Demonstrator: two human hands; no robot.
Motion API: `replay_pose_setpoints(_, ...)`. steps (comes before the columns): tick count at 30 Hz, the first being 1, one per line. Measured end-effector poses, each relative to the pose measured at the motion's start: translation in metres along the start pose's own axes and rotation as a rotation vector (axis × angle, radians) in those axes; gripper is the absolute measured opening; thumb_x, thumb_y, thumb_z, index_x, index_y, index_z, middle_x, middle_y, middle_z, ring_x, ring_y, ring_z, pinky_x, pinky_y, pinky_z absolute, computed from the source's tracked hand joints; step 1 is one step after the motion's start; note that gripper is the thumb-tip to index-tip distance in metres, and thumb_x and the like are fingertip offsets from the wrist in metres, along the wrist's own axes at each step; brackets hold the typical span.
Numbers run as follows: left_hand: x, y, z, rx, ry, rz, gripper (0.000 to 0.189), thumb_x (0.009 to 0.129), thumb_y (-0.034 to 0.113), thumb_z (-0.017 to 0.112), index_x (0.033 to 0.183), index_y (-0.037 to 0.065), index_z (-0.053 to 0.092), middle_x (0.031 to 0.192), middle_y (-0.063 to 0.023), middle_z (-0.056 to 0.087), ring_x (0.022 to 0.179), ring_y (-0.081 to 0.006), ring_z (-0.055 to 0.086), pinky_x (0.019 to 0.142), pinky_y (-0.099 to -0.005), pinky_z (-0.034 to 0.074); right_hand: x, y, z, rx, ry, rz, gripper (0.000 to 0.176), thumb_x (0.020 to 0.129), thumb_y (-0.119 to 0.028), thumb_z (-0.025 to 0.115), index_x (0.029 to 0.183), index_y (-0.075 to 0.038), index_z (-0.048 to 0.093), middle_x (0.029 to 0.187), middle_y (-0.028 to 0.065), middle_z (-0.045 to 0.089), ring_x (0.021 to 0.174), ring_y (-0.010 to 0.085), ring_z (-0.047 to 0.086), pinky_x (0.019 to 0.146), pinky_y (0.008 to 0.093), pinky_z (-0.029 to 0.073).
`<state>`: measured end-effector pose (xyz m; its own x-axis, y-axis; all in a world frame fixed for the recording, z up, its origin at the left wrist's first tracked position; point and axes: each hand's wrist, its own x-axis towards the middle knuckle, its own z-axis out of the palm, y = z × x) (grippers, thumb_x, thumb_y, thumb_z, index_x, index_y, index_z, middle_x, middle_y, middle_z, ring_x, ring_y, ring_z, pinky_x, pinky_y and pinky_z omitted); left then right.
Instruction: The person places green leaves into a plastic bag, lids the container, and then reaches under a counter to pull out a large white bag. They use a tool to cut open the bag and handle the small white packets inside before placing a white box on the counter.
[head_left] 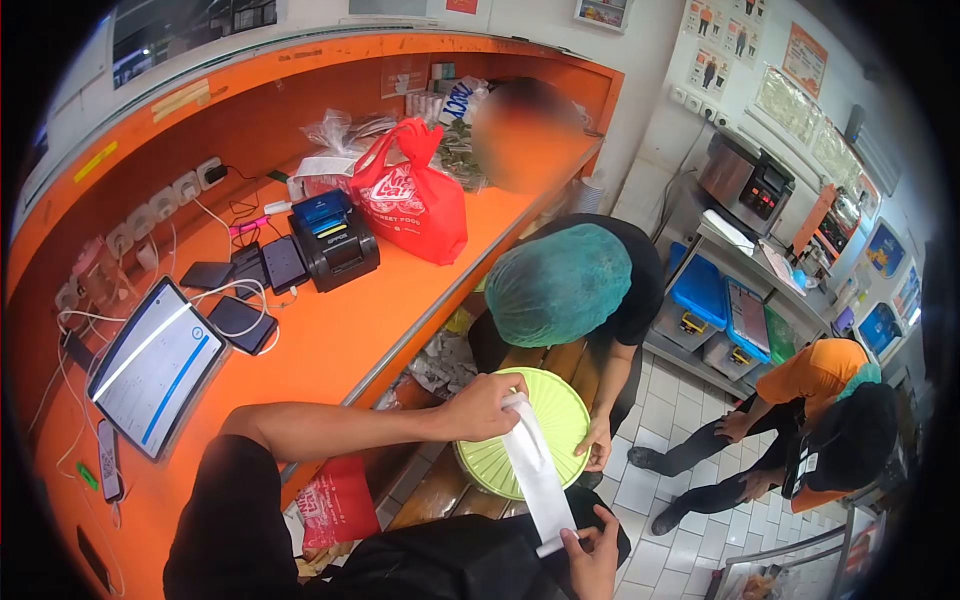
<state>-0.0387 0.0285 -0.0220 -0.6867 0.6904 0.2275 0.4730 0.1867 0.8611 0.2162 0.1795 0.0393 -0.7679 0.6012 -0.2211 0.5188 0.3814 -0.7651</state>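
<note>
Left hand (487, 408) at the disc's upper-left edge, fingers pinched on the top end of a white slip (537, 470); right hand (592, 556) below the disc, thumb and fingers at the slip's bottom end, grip narrow; slip runs slantwise between the two hands, across the front of the ribbed green disc (480, 455), slightly curled at the lower end; wooden bench (425, 505) under the disc; co-worker in hairnet (560, 280) bent over just above the disc, that person's hand (597, 445) at the disc's right edge; orange counter (330, 345) left of the disc, carrying a tablet (155, 370) at the far left, printer (335, 245) up-left of the disc and red bag (412, 200) beside the printer, well above the disc; second red bag (342, 500) lower left of the disc, below counter level; blue bin (698, 285) and cooker (745, 185) up-right of the disc; someone in a black cap (855, 435) right of the disc, well apart; tiled floor (640, 490) between.
</note>
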Motion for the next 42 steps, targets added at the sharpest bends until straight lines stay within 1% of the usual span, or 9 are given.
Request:
replay_pose_setpoints(4,-0.011,0.033,-0.005,-0.139,-0.155,-0.033,0.016,0.073,-0.001,0.053,0.088,0.002,0.055,0.069,-0.0126,0.061,0.065,-0.0209,0.064,0.060,-0.0328,0.049,0.007,0.007,0.012,0.164,0.130,0.031,0.060,0.088,-0.020,0.071,0.137,0.001,0.043,0.093,0.0141,0.068,0.085,0.0246,0.063,0.080,0.0338,0.048)
replay_pose_setpoints(9,-0.068,0.069,0.029,0.368,-0.447,1.256,0.022,0.069,0.028,0.063,0.081,0.011,0.053,0.075,-0.0015,0.051,0.071,-0.0185,0.054,0.065,-0.0350,0.041,0.023,0.024,0.010,0.377,0.450,0.080,0.060,0.093,-0.018,0.061,0.144,0.001,0.035,0.105,0.0140,0.065,0.091,0.0230,0.060,0.087,0.0315,0.045)
replay_pose_setpoints(13,-0.093,0.062,0.065,0.502,-0.945,1.090,0.047,0.092,0.045,0.059,0.109,0.001,0.060,0.092,-0.0107,0.066,0.086,-0.0303,0.064,0.082,-0.0433,0.049,0.041,0.032,0.032,0.721,0.622,-0.043,0.081,0.080,0.002,0.072,0.147,-0.007,0.027,0.086,0.0062,0.064,0.070,0.0107,0.055,0.068,0.0232,0.044)
replay_pose_setpoints(17,-0.103,0.062,0.051,0.387,-0.773,1.063,0.032,0.066,0.028,0.065,0.089,0.009,0.056,0.082,-0.0035,0.054,0.077,-0.0219,0.058,0.070,-0.0361,0.044,0.034,-0.011,0.039,0.783,0.522,-0.305,0.088,0.080,0.010,0.068,0.151,-0.006,0.019,0.098,0.0121,0.068,0.079,0.0142,0.062,0.081,0.0253,0.047)
replay_pose_setpoints(21,-0.099,0.046,0.052,0.399,-0.771,0.846,0.041,0.069,0.028,0.068,0.103,0.007,0.056,0.086,-0.0063,0.054,0.079,-0.0246,0.060,0.072,-0.0361,0.045,0.027,-0.034,0.048,0.916,0.476,-0.498,0.092,0.075,0.010,0.074,0.147,0.006,0.018,0.082,0.0040,0.069,0.085,0.0095,0.051,0.089,0.0227,0.036)
replay_pose_setpoints(27,-0.054,0.045,0.028,-0.257,-0.796,0.027,0.059,0.098,0.048,0.048,0.136,0.003,0.043,0.120,-0.0126,0.060,0.096,-0.0213,0.060,0.082,-0.0342,0.047,0.027,-0.034,0.056,0.734,0.394,-0.470,0.090,0.073,0.009,0.077,0.146,0.004,0.025,0.074,0.0028,0.066,0.073,0.0073,0.047,0.080,0.0191,0.035)
replay_pose_setpoints(29,-0.047,0.040,0.025,-1.061,-0.645,-0.308,0.060,0.101,0.049,0.043,0.137,0.001,0.042,0.113,-0.0115,0.063,0.096,-0.0201,0.058,0.082,-0.0366,0.047,0.026,-0.033,0.058,0.727,0.390,-0.443,0.090,0.070,0.008,0.079,0.144,0.004,0.029,0.075,0.0037,0.068,0.072,0.0077,0.046,0.079,0.0190,0.035)
replay_pose_setpoints(35,-0.028,0.057,0.014,-1.210,-0.578,-0.625,0.048,0.105,0.038,0.039,0.130,-0.001,0.051,0.109,-0.0101,0.066,0.088,-0.0189,0.064,0.078,-0.0332,0.051,0.025,-0.013,0.061,0.547,0.239,-0.430,0.086,0.067,0.007,0.081,0.140,0.002,0.036,0.084,0.0060,0.072,0.069,0.0070,0.047,0.075,0.0185,0.038)
replay_pose_setpoints(42,-0.030,0.028,0.039,-0.834,-0.453,-0.411,0.028,0.095,0.005,0.054,0.119,-0.001,0.065,0.113,-0.0114,0.069,0.101,-0.0145,0.066,0.089,-0.0281,0.051,0.024,-0.004,0.062,0.510,0.260,-0.285,0.071,0.062,0.007,0.080,0.127,-0.002,0.054,0.081,-0.0019,0.051,0.064,0.0039,0.048,0.062,0.0165,0.038)
